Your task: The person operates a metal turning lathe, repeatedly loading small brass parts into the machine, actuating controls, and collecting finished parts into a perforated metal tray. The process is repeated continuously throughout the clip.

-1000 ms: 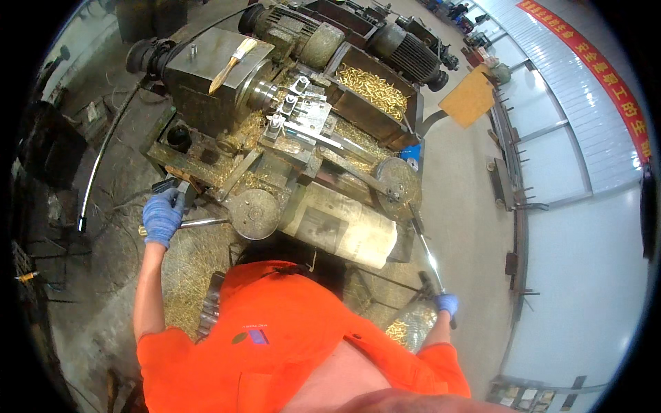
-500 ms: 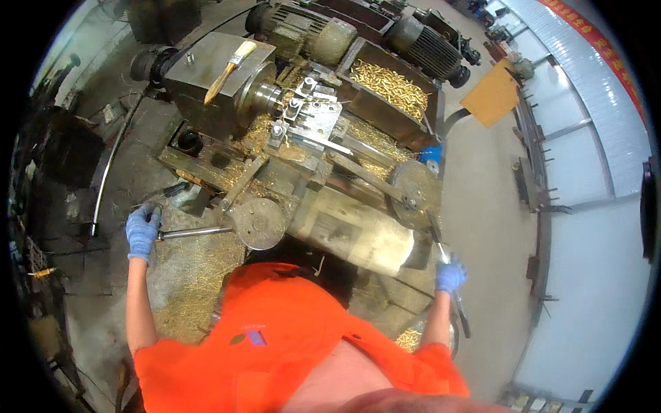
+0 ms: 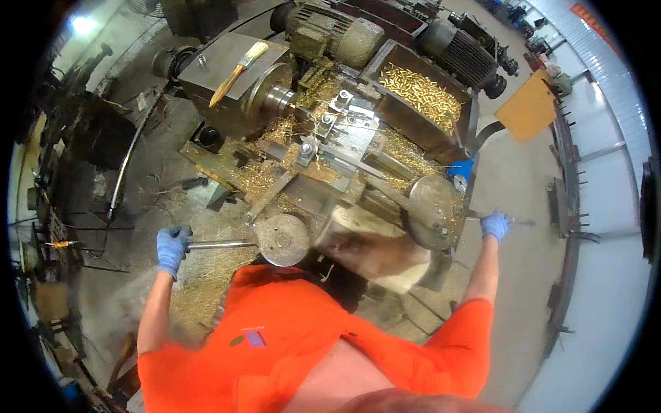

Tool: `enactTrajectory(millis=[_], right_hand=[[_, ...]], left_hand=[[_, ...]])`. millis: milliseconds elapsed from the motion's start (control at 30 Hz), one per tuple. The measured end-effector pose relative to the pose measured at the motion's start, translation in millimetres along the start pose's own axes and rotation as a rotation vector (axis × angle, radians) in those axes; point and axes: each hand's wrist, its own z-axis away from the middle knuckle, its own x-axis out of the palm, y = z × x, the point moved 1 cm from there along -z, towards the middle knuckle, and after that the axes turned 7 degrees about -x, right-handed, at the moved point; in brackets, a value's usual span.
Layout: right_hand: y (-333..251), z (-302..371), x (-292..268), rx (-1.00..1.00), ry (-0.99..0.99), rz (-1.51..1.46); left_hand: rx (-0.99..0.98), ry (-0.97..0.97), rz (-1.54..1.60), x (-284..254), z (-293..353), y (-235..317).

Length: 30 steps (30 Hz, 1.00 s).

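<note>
Blue gloves cover both my hands. My left hand (image 3: 172, 249) is closed on the end of a metal lever (image 3: 220, 244) that runs to a round disc (image 3: 283, 239). Out to the right, my right hand (image 3: 495, 224) grips a dark lever (image 3: 522, 222) joined to a second, larger disc (image 3: 435, 210). Both levers belong to a small lathe. Its chuck (image 3: 279, 100) faces a tool block (image 3: 352, 131) with clamped bits, and a thin brass-coloured rod shows at the chuck. Golden shavings (image 3: 277, 141) lie around the block.
A paintbrush (image 3: 237, 73) lies on the headstock (image 3: 237, 58). Behind the tool block stands a metal bin (image 3: 470, 131) holding many small brass pieces (image 3: 421, 96). Electric motors (image 3: 334, 34) sit at the back. A tan board (image 3: 527, 107) sticks out at right; a long bar (image 3: 131, 162) leans at left.
My right hand has swung its lever outward and up, from slanting toward me to nearly level. My left hand still holds its lever. The whole view has shifted slightly.
</note>
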Motion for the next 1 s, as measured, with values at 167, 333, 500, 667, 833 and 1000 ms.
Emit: enactTrajectory(millis=[167,333,500,667,833,1000], right_hand=[[-6,-14,22,-0.068,0.140,-0.054],[10,13,20,-0.063,0.095,-0.193],[28,54,37,-0.014,0.087,-0.167],[29,79,27,0.040,0.079,-0.109],[31,94,33,0.058,0.026,-0.104],[31,123,31,0.071,-0.038,-0.107]], left_hand=[[-0.159,-0.012,0.003,-3,49,-24],[-0.327,0.051,0.130,15,104,-41],[-0.351,0.135,0.177,21,116,-44],[-0.373,0.116,0.161,20,120,-35],[-0.367,0.079,0.186,20,121,-33],[-0.308,-0.120,0.089,5,101,-46]])
